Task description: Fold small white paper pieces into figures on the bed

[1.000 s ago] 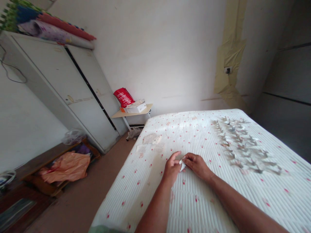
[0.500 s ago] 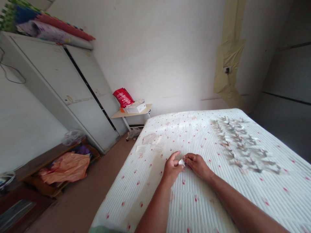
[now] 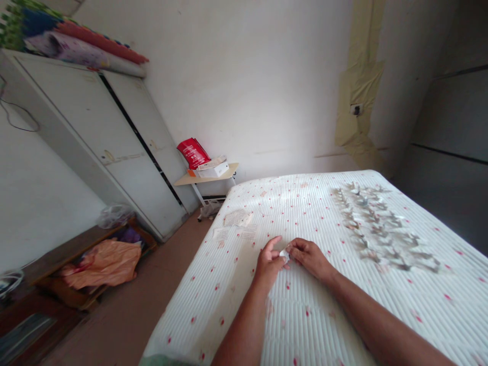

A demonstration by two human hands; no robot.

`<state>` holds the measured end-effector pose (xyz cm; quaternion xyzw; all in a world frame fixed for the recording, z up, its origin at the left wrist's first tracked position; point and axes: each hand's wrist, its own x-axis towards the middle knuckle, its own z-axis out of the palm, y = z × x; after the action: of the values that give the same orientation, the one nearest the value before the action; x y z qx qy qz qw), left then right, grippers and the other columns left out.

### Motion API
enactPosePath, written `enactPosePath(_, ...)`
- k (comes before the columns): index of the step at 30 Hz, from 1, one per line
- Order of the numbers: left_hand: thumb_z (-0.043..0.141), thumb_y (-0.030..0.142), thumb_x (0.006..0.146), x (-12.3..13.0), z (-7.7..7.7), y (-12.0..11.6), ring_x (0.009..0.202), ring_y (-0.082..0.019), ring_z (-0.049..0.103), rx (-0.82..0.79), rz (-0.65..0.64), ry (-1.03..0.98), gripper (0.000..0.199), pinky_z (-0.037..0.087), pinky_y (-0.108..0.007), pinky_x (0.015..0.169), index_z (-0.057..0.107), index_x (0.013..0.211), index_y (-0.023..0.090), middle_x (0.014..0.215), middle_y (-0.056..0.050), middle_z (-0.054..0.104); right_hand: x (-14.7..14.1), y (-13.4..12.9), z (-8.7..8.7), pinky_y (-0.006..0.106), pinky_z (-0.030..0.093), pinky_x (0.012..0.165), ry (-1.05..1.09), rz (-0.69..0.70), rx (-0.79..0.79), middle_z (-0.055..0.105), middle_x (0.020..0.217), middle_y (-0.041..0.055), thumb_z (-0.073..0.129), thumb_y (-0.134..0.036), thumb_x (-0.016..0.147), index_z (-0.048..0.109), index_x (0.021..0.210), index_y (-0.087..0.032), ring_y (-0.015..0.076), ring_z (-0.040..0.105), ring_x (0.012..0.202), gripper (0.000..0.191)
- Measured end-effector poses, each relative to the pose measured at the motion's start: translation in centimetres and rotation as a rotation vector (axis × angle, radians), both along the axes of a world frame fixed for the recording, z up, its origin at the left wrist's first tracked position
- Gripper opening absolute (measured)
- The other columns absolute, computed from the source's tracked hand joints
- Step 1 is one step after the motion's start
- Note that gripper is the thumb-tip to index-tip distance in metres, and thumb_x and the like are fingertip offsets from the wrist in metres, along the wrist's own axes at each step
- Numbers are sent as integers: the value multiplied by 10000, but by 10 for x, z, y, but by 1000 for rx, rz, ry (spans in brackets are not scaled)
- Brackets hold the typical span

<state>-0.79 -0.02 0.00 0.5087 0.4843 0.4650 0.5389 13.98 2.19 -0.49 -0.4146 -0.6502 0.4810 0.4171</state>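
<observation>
Between my two hands is a small folded piece of paper, whitish with faint marks. My left hand pinches it from the left, its index finger raised off the paper. From the right, the fingertips of my right hand close on its upper edge. Both hands are low over the quilted bed cover. Several flat printed paper pieces lie to the left, beyond my left hand. On the right stand rows of small folded paper figures.
A small table with a red bag and a white box stands past the bed's far left corner. A grey cabinet and a low bench with an orange plastic bag are at left.
The folded paper has tilted slightly between my fingers, and more of its face shows. My hands have shifted only a little; the papers and figures on the bed are unmoved.
</observation>
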Motion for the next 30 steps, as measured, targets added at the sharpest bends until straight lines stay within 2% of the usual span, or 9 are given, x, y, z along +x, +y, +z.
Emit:
enactPosePath(11,562,160,670,2,5,-5,522,-93,534,49,-16,45,600,384,-197,542,434,1256,140,567,49,559,-4,-1,0,219,300,475,-66,-77,-11,435,497,-60,500,-324,740,528,633,-177,87,379,475,184)
enactPosePath(15,564,174,683,3,2,-5,534,-89,512,74,-42,12,634,403,-201,565,390,1292,151,576,56,537,-3,0,-1,216,338,487,18,-72,-21,504,578,-52,528,-285,695,519,734,-185,89,432,503,109)
enactPosePath(18,547,153,690,3,1,-5,535,-84,491,89,-65,9,631,406,-203,567,381,1299,154,587,54,527,-3,1,1,223,365,502,84,-53,-77,539,624,-42,546,-251,649,516,811,-186,95,461,526,178)
enactPosePath(22,525,132,699,4,1,-6,531,-83,474,115,-79,50,620,407,-205,568,381,1301,159,577,57,506,-2,0,7,218,330,460,145,-23,-171,482,532,-59,543,-235,610,508,735,-182,81,419,464,141)
enactPosePath(25,530,148,710,4,-1,-5,519,-85,478,112,-64,79,616,399,-204,559,372,1306,165,558,63,498,-2,0,9,209,312,443,205,-51,-219,475,513,-66,549,-215,575,504,710,-179,73,408,443,147)
enactPosePath(30,528,148,714,3,-9,-1,487,-79,474,127,-27,124,595,348,-184,505,388,1291,158,532,66,508,0,1,6,201,276,421,195,-104,-204,443,470,-82,530,-208,575,517,694,-178,65,370,414,123)
